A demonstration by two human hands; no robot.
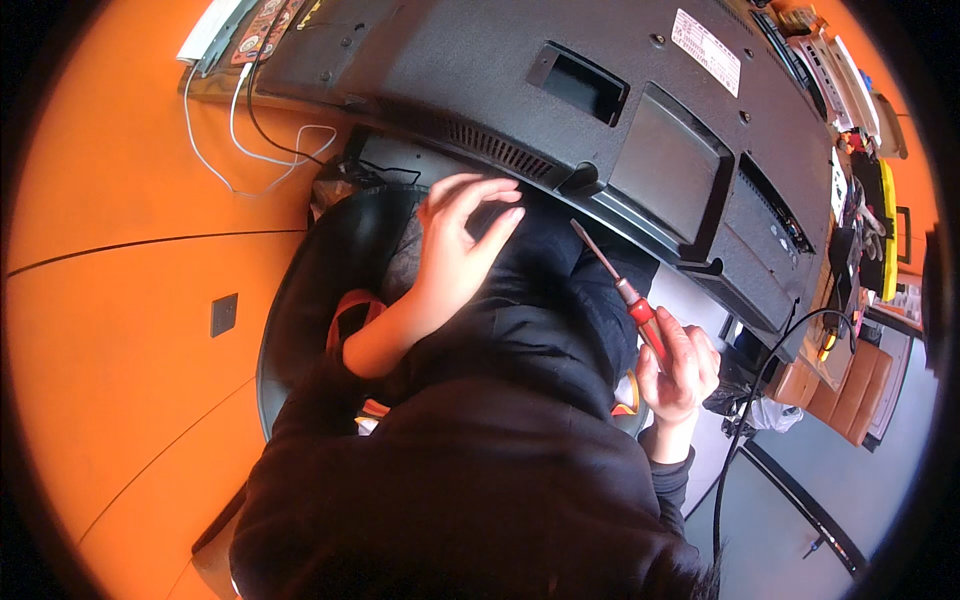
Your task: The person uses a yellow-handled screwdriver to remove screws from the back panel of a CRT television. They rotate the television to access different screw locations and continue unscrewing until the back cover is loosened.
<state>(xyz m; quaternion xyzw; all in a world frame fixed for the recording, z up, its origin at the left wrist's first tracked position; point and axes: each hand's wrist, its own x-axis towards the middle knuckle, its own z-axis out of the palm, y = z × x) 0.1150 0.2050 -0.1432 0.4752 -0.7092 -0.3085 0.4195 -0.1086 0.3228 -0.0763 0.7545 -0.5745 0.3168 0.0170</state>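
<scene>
A screwdriver with a red handle and a metal shaft is in my right hand, its tip pointing up and left toward the near edge of a large black television back panel. My left hand is raised close to that same edge, below its vent slots. The left fingers are apart and hold nothing that I can see. The panel lies face down across the table, with a rectangular recess, a port slot and a white label on it. My lap in dark trousers is beneath both hands.
White and black cables hang off the table's left end. Another black cable drops at the right. Stacked items crowd the far right of the table. A brown leather seat stands to the right, an orange wall to the left.
</scene>
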